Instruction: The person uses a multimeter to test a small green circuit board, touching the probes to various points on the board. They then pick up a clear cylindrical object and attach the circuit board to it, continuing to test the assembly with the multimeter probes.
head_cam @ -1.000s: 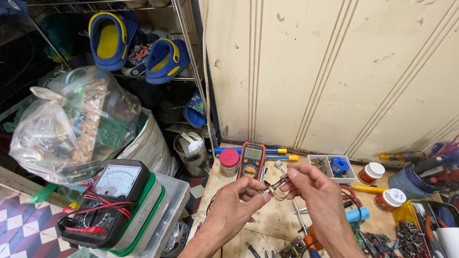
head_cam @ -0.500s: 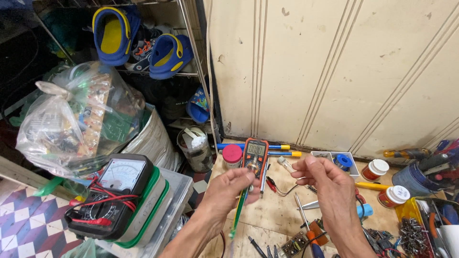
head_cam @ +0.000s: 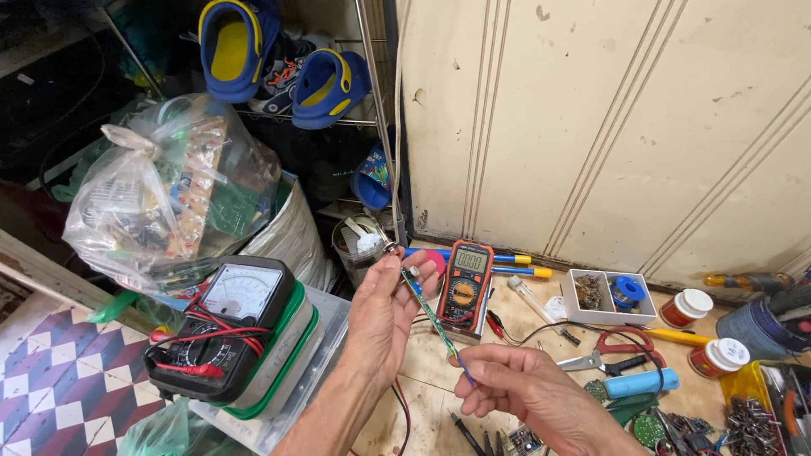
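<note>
Small white tray (head_cam: pixel 583 312) at 3 o'clock of the digital meter holds a dark clump of metal bits on its left and a blue spool (head_cam: pixel 627 290) on its right. Two red jars with white lids (head_cam: pixel 686 307) (head_cam: pixel 717 357) sit further toward 3 o'clock, contents not readable. Clear plastic bag (head_cam: pixel 160 190) at 10 o'clock is stuffed with circuit boards and green bits. Clear bin at lower right (head_cam: pixel 760 397) holds loose screws.

Thin green rod-like strip (head_cam: pixel 428 312) runs diagonally between both hands: left hand (head_cam: pixel 384 317) pinches its upper end, with a small metal part at the tip, at 11 o'clock; right hand (head_cam: pixel 515 388) pinches the lower end at 5 o'clock. Both hands clenched on it, above the wooden bench (head_cam: pixel 439 355).

Orange-and-black digital multimeter (head_cam: pixel 465 287) lies just behind the strip at 1 o'clock. Black analog meter (head_cam: pixel 221 329) with red leads sits on a green-and-white box (head_cam: pixel 291 355) at 9 o'clock.
</note>
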